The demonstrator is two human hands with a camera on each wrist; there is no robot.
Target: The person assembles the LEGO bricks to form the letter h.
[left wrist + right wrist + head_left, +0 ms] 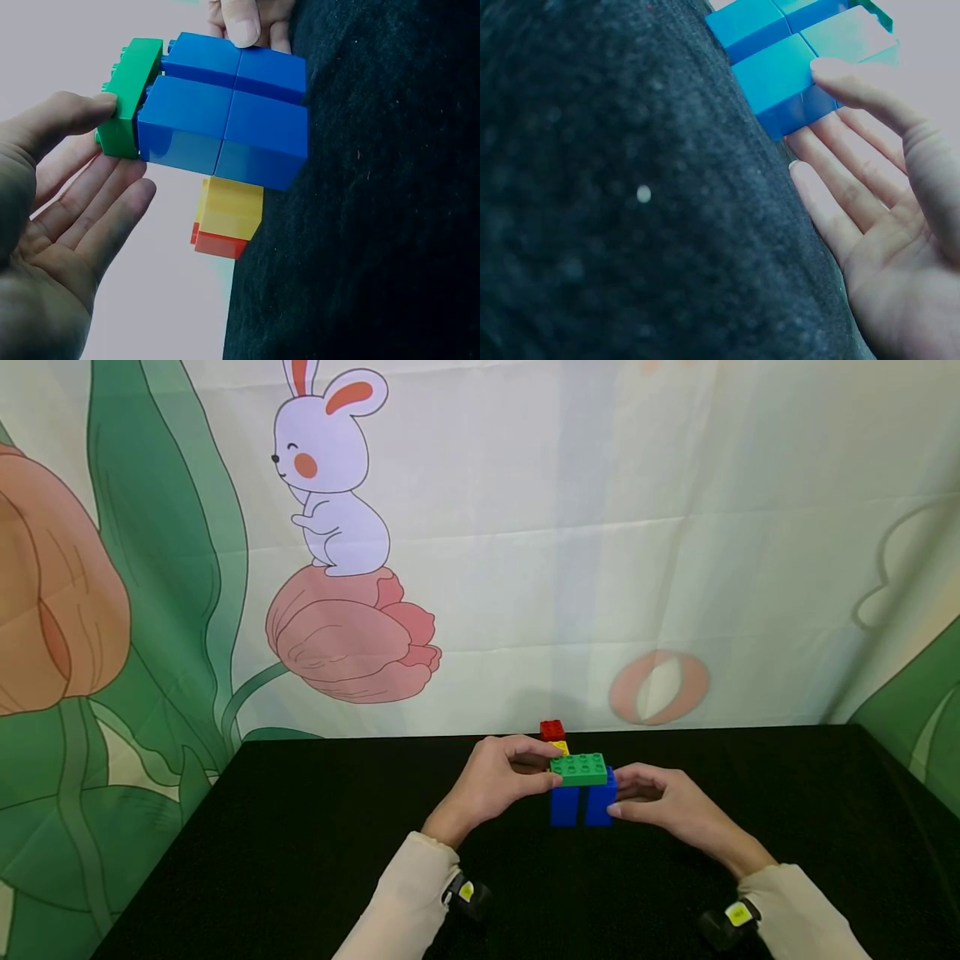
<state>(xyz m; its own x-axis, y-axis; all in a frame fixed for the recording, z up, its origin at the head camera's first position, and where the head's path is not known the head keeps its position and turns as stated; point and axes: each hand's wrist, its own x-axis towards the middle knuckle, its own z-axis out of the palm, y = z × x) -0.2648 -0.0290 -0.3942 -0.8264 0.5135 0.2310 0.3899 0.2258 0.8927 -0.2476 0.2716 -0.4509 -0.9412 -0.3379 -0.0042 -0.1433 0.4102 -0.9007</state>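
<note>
Two upright blue stacks stand side by side, a left stack and a right stack, each of two blue toy building bricks. My left hand pinches the left end of a green studded brick between thumb and fingers. That brick lies across the tops of both stacks; in the left wrist view some blue studs show between the green brick and the blue ones. With thumb and fingertips my right hand holds the right stack, the thumb on its near face in the right wrist view.
Behind the blue stacks stand a yellow brick and a red brick, partly hidden by my left hand. All sit on a black-covered table. A printed curtain hangs along the table's back edge.
</note>
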